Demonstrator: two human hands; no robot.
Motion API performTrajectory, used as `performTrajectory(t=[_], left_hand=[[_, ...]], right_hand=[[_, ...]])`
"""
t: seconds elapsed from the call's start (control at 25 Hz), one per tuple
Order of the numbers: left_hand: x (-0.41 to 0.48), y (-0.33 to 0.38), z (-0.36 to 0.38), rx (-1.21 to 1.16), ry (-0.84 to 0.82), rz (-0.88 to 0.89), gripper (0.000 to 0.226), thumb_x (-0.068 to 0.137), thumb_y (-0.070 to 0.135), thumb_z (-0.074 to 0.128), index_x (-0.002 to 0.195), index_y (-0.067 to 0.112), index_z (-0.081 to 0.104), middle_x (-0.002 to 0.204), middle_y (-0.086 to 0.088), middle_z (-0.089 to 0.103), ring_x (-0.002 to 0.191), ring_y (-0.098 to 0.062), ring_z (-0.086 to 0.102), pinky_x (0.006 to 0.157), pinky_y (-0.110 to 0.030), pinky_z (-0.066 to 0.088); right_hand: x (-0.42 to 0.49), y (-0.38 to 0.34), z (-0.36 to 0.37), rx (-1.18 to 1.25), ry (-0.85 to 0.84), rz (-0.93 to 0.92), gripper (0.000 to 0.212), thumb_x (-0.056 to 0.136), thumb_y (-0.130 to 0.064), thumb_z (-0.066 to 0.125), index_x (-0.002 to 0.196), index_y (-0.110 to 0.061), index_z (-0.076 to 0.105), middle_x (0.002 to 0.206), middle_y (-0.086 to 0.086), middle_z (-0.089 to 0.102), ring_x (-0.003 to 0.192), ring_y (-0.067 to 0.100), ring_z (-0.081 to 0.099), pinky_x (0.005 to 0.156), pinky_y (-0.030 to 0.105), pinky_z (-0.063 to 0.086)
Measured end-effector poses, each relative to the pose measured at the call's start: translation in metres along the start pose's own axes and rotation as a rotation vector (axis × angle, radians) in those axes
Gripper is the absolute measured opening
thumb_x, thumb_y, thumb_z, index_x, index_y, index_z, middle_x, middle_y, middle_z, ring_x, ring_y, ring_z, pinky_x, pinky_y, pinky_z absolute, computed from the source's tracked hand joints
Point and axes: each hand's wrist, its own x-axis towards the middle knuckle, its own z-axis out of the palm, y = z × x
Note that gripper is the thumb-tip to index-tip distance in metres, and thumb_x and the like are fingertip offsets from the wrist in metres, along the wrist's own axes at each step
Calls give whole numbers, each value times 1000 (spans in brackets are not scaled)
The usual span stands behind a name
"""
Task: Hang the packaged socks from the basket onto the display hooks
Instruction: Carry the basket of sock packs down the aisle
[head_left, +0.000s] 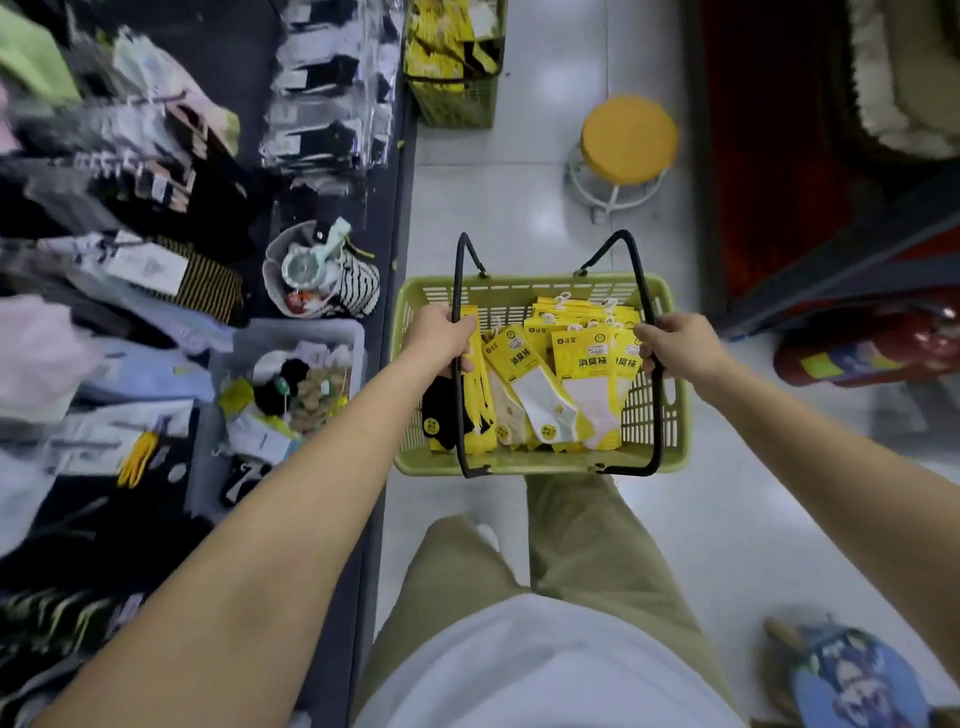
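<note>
The left hand (441, 338) and the right hand (675, 343) each grip a black handle (657, 415) of the green basket (519, 464), mid-frame. The yellow sock packs (576, 374) lie loose inside. If one hand lets go, the basket could tip and the packs spill onto the floor (727, 519).

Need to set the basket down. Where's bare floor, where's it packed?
Bare tile between basket and yellow stool, and right of the basket up to the fire extinguisher. Left shelf ledge is packed around the grey bin.
</note>
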Motion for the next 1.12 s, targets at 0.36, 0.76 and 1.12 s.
performTrajectory(t=[0.36, 0.76, 1.12], left_hand=[[165, 175, -38, -108, 147, -119, 18, 97, 27, 43, 94, 10, 49, 67, -1, 55, 47, -17, 58, 48, -24, 44], [357, 248, -96, -444, 438, -294, 27, 98, 28, 44, 86, 7, 55, 66, -4, 61, 45, -17, 58, 36, -17, 41], [458, 269, -125, -705, 660, -545, 32, 98, 34, 43, 108, 6, 53, 62, -2, 58, 51, -18, 62, 43, -23, 40]], right_hand=[[244, -181, -65, -98, -182, -45, 15, 93, -13, 49, 81, -5, 54, 59, 6, 51, 45, 18, 50, 49, 29, 43], [488, -386, -14, -368, -325, -142, 18, 92, -11, 52, 74, -10, 54, 58, 4, 51, 28, 4, 46, 33, 13, 36], [625, -517, 88, -656, -581, -285, 12, 93, -13, 54, 85, -6, 59, 56, 5, 54, 33, 6, 50, 44, 20, 47]])
